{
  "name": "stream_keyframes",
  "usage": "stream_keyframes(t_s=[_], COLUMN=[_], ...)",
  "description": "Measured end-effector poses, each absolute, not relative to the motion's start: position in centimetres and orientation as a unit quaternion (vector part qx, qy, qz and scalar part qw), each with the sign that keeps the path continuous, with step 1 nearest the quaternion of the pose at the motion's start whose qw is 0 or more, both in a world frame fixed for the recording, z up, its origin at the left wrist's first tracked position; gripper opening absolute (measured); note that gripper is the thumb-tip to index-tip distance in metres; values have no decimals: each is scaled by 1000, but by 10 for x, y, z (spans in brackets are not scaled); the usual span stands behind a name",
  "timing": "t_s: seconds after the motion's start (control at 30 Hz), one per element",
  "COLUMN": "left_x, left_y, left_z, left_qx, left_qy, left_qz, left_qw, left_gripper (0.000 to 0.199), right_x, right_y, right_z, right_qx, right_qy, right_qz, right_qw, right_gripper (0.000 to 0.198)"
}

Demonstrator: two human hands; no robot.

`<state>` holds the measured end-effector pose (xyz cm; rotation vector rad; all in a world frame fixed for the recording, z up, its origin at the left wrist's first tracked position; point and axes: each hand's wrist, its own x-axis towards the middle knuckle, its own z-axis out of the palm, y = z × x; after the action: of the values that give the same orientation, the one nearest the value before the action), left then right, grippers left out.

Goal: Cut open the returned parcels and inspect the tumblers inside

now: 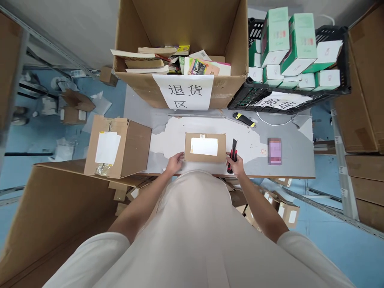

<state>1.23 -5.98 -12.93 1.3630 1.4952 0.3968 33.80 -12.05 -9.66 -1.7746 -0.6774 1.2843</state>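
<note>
A small closed cardboard box (205, 157) with a white label lies on the worktable in front of me. My left hand (175, 163) is at the box's left side, fingers slightly apart and bent toward its edge; whether they press on it I cannot tell. At the box's right side, my right hand (237, 165) is closed round a red and black utility knife (232, 157). The knife's dark blade end points away from me. Behind the box, to the right, a yellow and black utility knife (244, 119) rests on the table.
A large open carton (135, 90) of books stands at the back. Beside it is a black crate (240, 100) of green and white boxes. A taped carton (136, 146) sits on the left, above a big open carton (33, 212). A blurred pink item (275, 152) lies right.
</note>
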Motion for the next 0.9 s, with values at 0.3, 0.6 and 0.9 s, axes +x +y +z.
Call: stream_keyframes(t_s=[0.3, 0.6, 0.9], left_x=[21, 34, 54], left_y=[-76, -31, 11], left_z=[-135, -62, -64], left_qx=[544, 629, 649], left_qy=[577, 650, 663], left_qz=[208, 206, 160], left_qw=[572, 373, 336], left_gripper=[62, 44, 50], right_x=[321, 336, 340], right_y=[-134, -80, -31], right_z=[-98, -57, -63], right_qx=[-714, -757, -798], right_qy=[-247, -360, -424], right_qz=[529, 411, 331], right_qw=[386, 359, 271], right_gripper=[46, 39, 37])
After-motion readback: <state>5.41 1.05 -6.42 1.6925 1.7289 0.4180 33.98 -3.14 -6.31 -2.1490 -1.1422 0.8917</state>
